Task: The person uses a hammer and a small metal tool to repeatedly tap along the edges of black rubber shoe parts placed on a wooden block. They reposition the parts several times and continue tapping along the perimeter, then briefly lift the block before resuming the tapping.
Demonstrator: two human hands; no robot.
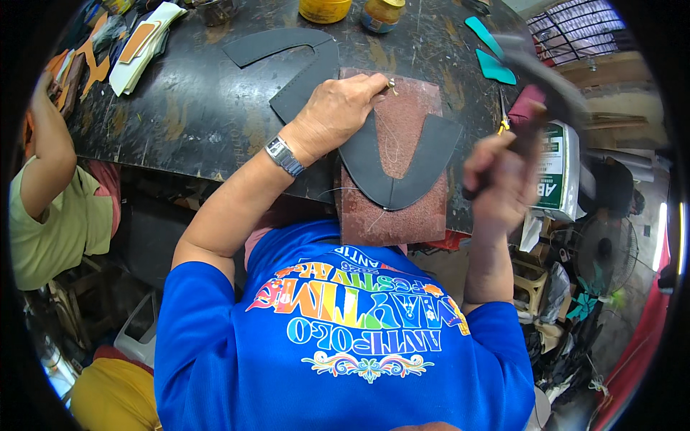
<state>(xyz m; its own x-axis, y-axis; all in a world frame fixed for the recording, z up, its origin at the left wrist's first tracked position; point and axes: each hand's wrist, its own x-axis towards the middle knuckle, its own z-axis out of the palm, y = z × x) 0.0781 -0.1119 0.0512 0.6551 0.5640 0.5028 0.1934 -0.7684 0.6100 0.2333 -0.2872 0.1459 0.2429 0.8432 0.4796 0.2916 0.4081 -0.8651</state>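
Note:
A black V-shaped shoe upper piece (392, 195) lies on a reddish-brown rough board (410, 230) at the table's near edge. Loose pale threads (392, 144) trail over the board and the piece. My left hand (336, 115), with a metal watch on its wrist, rests on the upper's left arm. Its thumb and forefinger pinch together at a small shiny bit, too small to name. Raised to the right of the board, my right hand (507, 176) grips a dark hammer (550, 86), both smeared by motion. A second black upper piece (305, 72) lies beyond my left hand.
The dark worn table (194, 122) carries yellow tubs (323, 8), a jar (382, 14), teal cut pieces (496, 68), yellow-handled scissors (504, 123) and stacked pale sheets (144, 50). A green-and-white can (557, 169) stands at the right. Another person's arm (50, 144) reaches in from the left.

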